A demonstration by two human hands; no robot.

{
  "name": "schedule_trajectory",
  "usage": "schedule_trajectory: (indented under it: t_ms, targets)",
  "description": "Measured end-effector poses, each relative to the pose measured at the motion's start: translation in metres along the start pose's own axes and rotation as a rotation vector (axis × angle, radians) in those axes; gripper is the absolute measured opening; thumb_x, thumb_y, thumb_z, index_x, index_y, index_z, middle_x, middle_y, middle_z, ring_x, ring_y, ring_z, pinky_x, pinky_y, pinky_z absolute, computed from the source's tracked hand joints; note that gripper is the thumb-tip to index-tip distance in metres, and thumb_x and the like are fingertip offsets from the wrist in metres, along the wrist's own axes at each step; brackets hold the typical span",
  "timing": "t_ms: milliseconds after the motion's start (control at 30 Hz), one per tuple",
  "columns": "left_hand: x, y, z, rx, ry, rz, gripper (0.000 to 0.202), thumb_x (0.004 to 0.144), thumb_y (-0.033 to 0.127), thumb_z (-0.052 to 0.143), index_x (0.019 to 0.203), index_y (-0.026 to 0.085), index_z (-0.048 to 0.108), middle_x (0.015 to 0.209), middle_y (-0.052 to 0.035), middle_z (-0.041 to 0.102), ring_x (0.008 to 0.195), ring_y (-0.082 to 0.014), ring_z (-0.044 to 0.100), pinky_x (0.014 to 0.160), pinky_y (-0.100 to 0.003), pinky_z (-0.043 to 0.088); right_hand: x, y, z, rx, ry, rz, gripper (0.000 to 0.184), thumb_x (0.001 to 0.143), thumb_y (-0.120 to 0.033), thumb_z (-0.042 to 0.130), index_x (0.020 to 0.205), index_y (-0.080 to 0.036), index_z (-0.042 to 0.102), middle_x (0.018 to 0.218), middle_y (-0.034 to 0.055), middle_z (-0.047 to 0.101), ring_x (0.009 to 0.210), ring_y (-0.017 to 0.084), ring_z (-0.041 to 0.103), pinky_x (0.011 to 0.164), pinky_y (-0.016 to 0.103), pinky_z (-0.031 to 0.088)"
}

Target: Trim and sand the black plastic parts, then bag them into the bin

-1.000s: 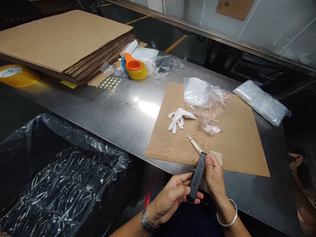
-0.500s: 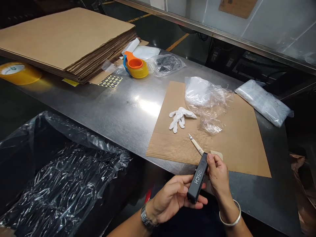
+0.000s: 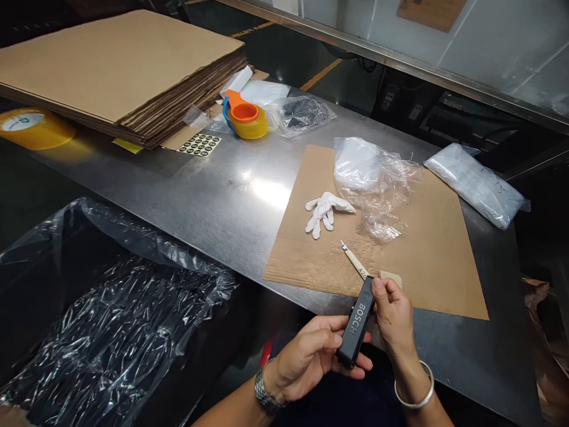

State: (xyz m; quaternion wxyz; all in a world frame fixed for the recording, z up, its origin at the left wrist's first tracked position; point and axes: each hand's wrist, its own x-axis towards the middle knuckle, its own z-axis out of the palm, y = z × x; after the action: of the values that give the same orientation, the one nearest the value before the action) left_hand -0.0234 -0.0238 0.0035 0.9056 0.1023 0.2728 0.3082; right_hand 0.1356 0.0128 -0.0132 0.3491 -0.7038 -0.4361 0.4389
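Observation:
Between my two hands is a dark grey, bar-shaped plastic part (image 3: 357, 323) marked BOSCH, tilted with its upper end to the right. My left hand (image 3: 311, 354) grips its lower end, thumb on the near side and fingers beneath. At the upper end, my right hand (image 3: 393, 314) pinches it between thumb and fingers. Just beyond that end, a craft knife (image 3: 354, 260) with a pale handle marked A26 lies on a cardboard sheet (image 3: 438, 267). A small beige pad (image 3: 391, 277) shows behind my right fingers. A white glove (image 3: 326, 212) lies farther off on the cardboard.
Crumpled clear plastic bags (image 3: 371, 172) lie on the cardboard, with a wrapped packet (image 3: 478, 185) to the right. On the metal table (image 3: 222, 201) are a tape dispenser (image 3: 245, 118), round stickers (image 3: 200, 145) and a cardboard stack (image 3: 124, 65). A plastic-lined bin (image 3: 111, 332) stands at left.
The view has shifted very slightly. Both hands keep the same hold on the BOSCH part, and nothing else has visibly moved.

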Motion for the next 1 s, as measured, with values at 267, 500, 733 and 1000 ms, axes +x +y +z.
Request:
schedule_trajectory:
  t_ms: [267,500,733,1000]
  targets:
    - [0.010,-0.011,0.002,0.057,0.200,0.031,0.038,0.087,0.039,0.044,0.085,0.005,0.062,0.079,-0.0144,0.068,0.059,-0.0186,0.066,0.055,-0.028,0.053,-0.005,-0.010,-0.002,-0.226,0.069,-0.101,0.040,0.074,-0.060,0.055,0.065,-0.021,0.054,0.048,-0.0047,0.046,0.043,0.010,0.039,0.045,0.023,0.029]
    - [0.023,-0.014,-0.006,-0.189,0.091,-0.035,0.054,0.091,0.048,0.024,0.087,0.009,0.061,0.070,-0.0102,0.066,0.045,-0.0161,0.063,0.035,-0.023,0.048,0.010,-0.013,-0.008,-0.190,0.033,-0.229,0.048,0.084,-0.056,0.044,0.051,-0.020,0.041,0.043,-0.0051,0.037,0.043,0.009,0.035,0.046,0.024,0.024]
    - [0.032,-0.010,-0.012,-0.305,-0.020,0.021,0.057,0.091,0.050,0.025,0.093,0.008,0.063,0.074,-0.0093,0.065,0.048,-0.0132,0.063,0.039,-0.020,0.049,0.021,-0.011,0.001,0.029,-0.121,-0.167,0.045,0.089,-0.054,0.033,0.088,-0.016,0.057,0.050,-0.0050,0.045,0.042,0.010,0.041,0.041,0.021,0.033]
    - [0.037,0.000,-0.001,-0.118,0.228,0.028,0.054,0.089,0.051,0.032,0.097,0.004,0.058,0.081,-0.0186,0.070,0.059,-0.0205,0.067,0.051,-0.028,0.051,0.054,-0.005,0.002,-0.122,-0.209,-0.223,0.047,0.087,-0.055,0.037,0.056,-0.020,0.041,0.047,-0.0053,0.041,0.045,0.009,0.040,0.044,0.020,0.031]
